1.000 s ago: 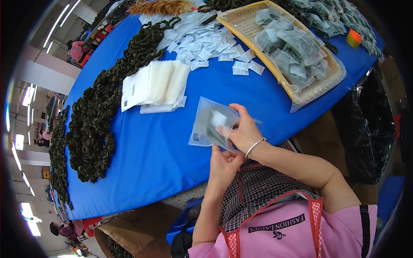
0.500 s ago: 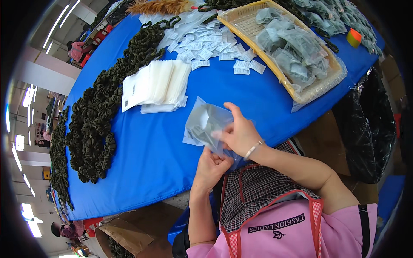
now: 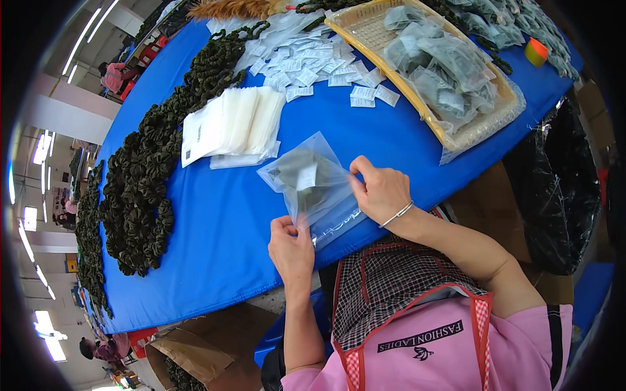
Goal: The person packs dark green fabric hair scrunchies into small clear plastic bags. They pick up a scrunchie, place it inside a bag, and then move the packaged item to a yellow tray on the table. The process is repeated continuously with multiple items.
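A frosted clear plastic bag (image 3: 336, 171) is stretched between my two hands above the blue table. Inside it shows a dark green scrunchie (image 3: 306, 195) with a white printed card (image 3: 308, 176) on it. My left hand (image 3: 292, 251) pinches the bag's near left edge. My right hand (image 3: 383, 189), with a bracelet at the wrist, pinches the opposite edge. The bag's open-looking end points toward me. Beyond my left hand lies a stack of empty frosted bags (image 3: 228, 124).
Dark green scrunchies (image 3: 140, 195) are heaped along the left. White cards (image 3: 319, 62) are scattered at the back. A yellow basket (image 3: 424, 111) holds filled bags (image 3: 443, 65). An orange-and-yellow tape roll (image 3: 536, 52) stands far right. A black plastic bag (image 3: 548, 195) hangs beside the table, and a cardboard box (image 3: 195, 352) sits below.
My right hand has come out from over the bag to its right edge, and my left hand has shifted left. The bag is now spread flatter, with the card plainly visible.
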A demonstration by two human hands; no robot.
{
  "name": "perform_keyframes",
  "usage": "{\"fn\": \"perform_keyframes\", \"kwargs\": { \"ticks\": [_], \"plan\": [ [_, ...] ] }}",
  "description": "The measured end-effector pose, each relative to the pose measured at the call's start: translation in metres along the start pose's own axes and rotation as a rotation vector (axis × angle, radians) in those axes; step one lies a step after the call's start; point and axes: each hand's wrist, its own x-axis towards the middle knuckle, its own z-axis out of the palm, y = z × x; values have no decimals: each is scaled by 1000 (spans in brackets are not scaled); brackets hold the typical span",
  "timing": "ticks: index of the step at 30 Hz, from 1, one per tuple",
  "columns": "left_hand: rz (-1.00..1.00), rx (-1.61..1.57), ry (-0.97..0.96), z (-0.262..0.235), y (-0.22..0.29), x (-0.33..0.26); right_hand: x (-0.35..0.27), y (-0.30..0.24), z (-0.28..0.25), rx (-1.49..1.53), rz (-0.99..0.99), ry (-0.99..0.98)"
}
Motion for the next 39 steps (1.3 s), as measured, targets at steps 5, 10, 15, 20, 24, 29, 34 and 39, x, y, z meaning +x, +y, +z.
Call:
{"fn": "perform_keyframes", "kwargs": {
  "ticks": [5, 10, 15, 20, 24, 29, 34, 39],
  "plan": [
    [-157, -417, -282, -10, 0, -12, -33, -7, -5, -97, -462, 329],
    [-356, -793, -460, -4, 7, -16, -43, -19, 17, 83, -494, 160],
    [-442, -892, -489, 3, 17, -18, -52, -13, 24, 14, -604, 127],
    [-323, -788, -482, 10, 7, -13, -53, -9, 28, -56, -713, 215],
    [-206, -732, -314, 11, 17, -6, -50, -2, 25, 172, -508, 98],
    [-109, -420, -266, 14, -4, -5, -41, -5, 24, 210, -413, 141],
    [-305, -663, -384, 2, 0, -14, -48, -12, 26, 135, -518, 124],
    [-469, -800, -401, 1, 17, -18, -49, -18, 33, 114, -553, 132]
  ]
}}
